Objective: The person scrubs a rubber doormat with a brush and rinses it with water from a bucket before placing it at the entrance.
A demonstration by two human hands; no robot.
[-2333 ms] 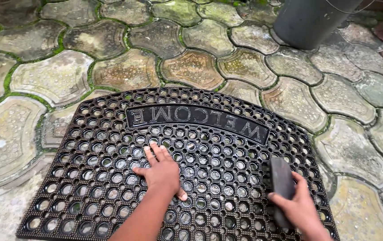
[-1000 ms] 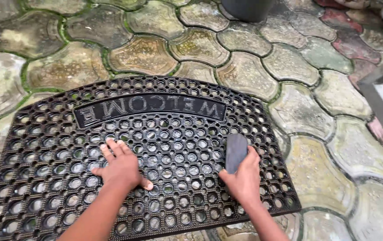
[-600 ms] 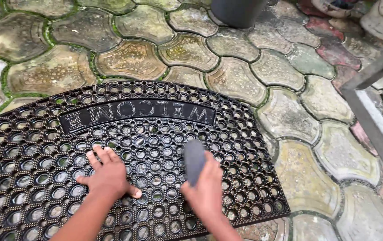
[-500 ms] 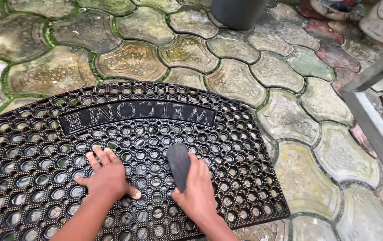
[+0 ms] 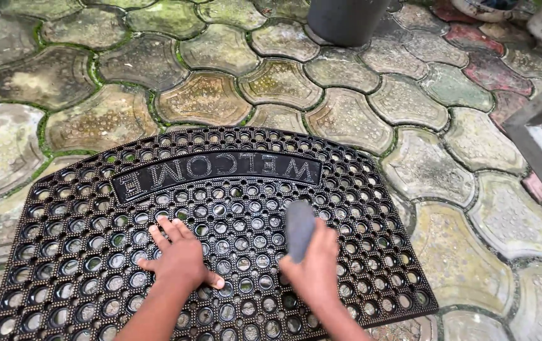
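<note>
Left hand flat on mat — right hand around brush

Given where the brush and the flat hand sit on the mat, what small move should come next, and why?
Probably a short stroke of the brush toward the mat's right edge. The right hand holds it against the holed mat near the middle, while the left hand lies flat beside it and pins the mat, so the rows to the right are open to scrub.

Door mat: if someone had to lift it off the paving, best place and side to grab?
Probably the straight right edge of the mat, approached from the right: it lies flat on the pavers, that edge is free, and the open holes let fingers hook through. The left hand presses the middle.
</note>
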